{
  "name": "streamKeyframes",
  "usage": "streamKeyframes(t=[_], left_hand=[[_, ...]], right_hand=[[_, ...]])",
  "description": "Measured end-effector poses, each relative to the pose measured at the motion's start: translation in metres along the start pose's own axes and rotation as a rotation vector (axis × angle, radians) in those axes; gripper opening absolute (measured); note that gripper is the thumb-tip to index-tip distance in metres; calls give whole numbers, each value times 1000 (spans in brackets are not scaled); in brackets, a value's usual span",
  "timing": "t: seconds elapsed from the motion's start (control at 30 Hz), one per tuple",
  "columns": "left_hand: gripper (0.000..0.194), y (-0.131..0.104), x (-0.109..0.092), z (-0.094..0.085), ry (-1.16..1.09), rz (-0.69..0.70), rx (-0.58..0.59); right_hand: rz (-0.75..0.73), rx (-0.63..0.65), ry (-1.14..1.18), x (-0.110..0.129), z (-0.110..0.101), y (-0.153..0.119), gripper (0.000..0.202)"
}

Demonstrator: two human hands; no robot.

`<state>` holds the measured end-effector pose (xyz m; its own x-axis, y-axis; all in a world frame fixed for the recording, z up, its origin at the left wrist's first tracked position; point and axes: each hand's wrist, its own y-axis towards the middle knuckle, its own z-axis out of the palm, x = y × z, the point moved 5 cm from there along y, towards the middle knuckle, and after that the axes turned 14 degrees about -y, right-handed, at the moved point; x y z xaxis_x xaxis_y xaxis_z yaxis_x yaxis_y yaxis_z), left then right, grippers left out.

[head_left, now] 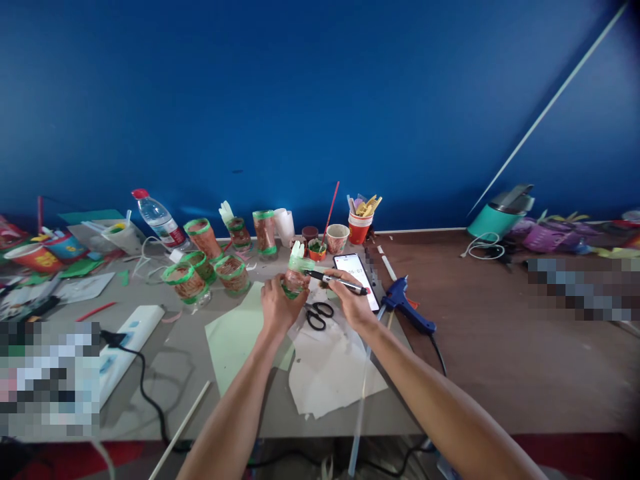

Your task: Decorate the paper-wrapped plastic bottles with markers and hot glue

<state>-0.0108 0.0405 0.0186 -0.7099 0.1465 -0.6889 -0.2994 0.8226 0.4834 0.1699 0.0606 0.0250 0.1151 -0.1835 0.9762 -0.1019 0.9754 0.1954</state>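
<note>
From where I stand, the small jar (296,283) already has its brown and green covering and pale ears (297,251); what's left, I can't tell. It's just beyond the scissors (318,315), roughly upright, ears up. The left hand (279,308) curls round it; the right hand (351,300) closely grips a marker (321,276) angled towards it.

A craft workspace is suggested by the long table (475,373), on which a glue gun (413,308), scissors (319,316), cut paper sheets (325,377), painted jars (233,275) and cups of tools (360,229) are spread before a blue wall (310,100).
</note>
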Motion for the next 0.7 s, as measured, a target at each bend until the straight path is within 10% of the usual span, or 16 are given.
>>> streamKeyframes(t=[0.7], left_hand=[[49,0,4,3,-36,-9,13]], right_hand=[[16,27,46,-5,0,1,27]])
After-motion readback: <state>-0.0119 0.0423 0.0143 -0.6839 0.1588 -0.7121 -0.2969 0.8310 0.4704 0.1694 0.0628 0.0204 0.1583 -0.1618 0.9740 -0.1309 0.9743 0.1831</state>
